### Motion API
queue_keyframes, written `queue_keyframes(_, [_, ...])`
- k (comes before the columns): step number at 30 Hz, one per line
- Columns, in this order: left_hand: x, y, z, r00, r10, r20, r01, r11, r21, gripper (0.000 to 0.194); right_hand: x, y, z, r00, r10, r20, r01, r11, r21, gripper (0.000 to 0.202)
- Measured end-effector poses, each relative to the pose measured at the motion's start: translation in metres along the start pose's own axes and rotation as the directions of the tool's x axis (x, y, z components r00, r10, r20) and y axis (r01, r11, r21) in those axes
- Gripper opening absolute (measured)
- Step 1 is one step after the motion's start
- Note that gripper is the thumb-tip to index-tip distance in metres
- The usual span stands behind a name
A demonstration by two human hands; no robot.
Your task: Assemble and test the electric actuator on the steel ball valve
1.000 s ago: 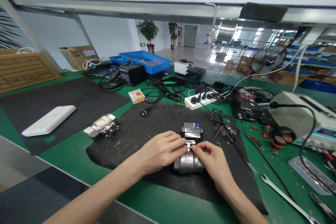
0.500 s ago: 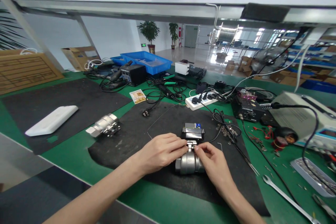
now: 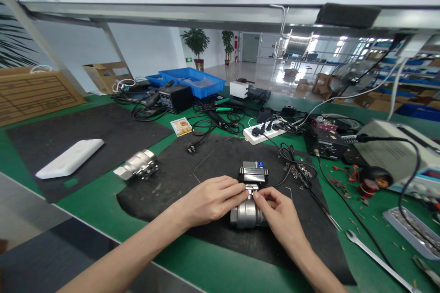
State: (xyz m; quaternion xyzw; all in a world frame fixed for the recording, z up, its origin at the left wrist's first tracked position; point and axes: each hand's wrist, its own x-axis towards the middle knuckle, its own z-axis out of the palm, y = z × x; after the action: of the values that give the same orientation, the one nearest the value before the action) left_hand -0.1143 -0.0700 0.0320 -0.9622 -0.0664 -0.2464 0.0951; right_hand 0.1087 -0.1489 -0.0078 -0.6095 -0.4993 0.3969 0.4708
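A steel ball valve (image 3: 246,216) lies on the black mat in front of me, with a black actuator (image 3: 253,174) mounted on top. My left hand (image 3: 216,199) has its fingers together against the valve's neck, steadying it from the left. On the right side of that neck, my right hand (image 3: 280,210) pinches with thumb and index finger at the mounting flange; the small part between the fingertips is hidden. Another steel ball valve (image 3: 136,165), without an actuator, lies farther left.
To the right are an open-end wrench (image 3: 374,256), tweezers (image 3: 325,208), scattered nuts (image 3: 302,170) and a tray of small parts (image 3: 410,233). A hex key (image 3: 289,192) lies beside my right hand. Behind stand a power strip (image 3: 263,132) and cables. A shelf (image 3: 220,2) spans overhead.
Both hands stay at the valve's neck. My right fingertips have shifted very slightly at the flange; the view has moved a little. Nothing has been let go.
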Motion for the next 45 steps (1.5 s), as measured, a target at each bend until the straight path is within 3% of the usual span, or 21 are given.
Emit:
queue_keyframes(10, [-0.001,0.000,0.004,1.000,-0.019,0.004,0.019,1.000,-0.001,0.028,0.001,0.003,-0.001,1.000,-0.012,0.025,0.012,1.000,0.006,0.045])
queue_keyframes(20, [-0.002,-0.001,0.002,0.994,0.004,-0.105,-0.005,1.000,-0.009,0.020,-0.003,0.002,-0.003,0.997,-0.026,0.068,0.026,1.000,0.003,0.037])
queue_keyframes(33, [-0.001,-0.003,0.005,0.998,0.011,-0.063,-0.011,1.000,0.005,0.025,0.000,0.008,0.000,0.997,-0.010,0.080,0.007,1.000,0.029,0.041])
queue_keyframes(37, [-0.009,0.003,0.005,0.989,-0.031,-0.144,0.029,0.999,-0.021,0.032,-0.001,0.007,-0.002,0.998,-0.013,0.066,0.009,0.999,0.053,0.038])
queue_keyframes(39, [-0.012,0.016,0.008,0.945,-0.182,-0.271,0.173,0.983,-0.060,0.033,-0.001,0.007,-0.002,0.999,-0.011,0.053,0.008,0.998,0.054,0.038])
queue_keyframes(40, [-0.012,0.025,0.011,0.884,-0.303,-0.355,0.292,0.953,-0.086,0.032,-0.002,0.008,-0.001,0.999,-0.008,0.045,0.006,0.999,0.050,0.039])
queue_keyframes(41, [-0.010,0.036,0.015,0.781,-0.441,-0.442,0.441,0.891,-0.109,0.030,-0.002,0.009,0.000,0.999,-0.005,0.037,0.004,0.999,0.043,0.040])
queue_keyframes(42, [-0.008,0.048,0.019,0.681,-0.569,-0.460,0.571,0.807,-0.153,0.029,-0.002,0.010,0.001,1.000,-0.003,0.030,0.002,0.999,0.035,0.040])
queue_keyframes(43, [-0.005,0.061,0.023,0.632,-0.649,-0.425,0.637,0.747,-0.194,0.030,-0.003,0.010,0.002,1.000,-0.002,0.026,0.001,1.000,0.026,0.040])
queue_keyframes(45, [0.002,0.084,0.031,0.606,-0.714,-0.350,0.686,0.692,-0.223,0.035,-0.003,0.010,0.002,1.000,-0.002,0.022,0.002,1.000,0.009,0.039])
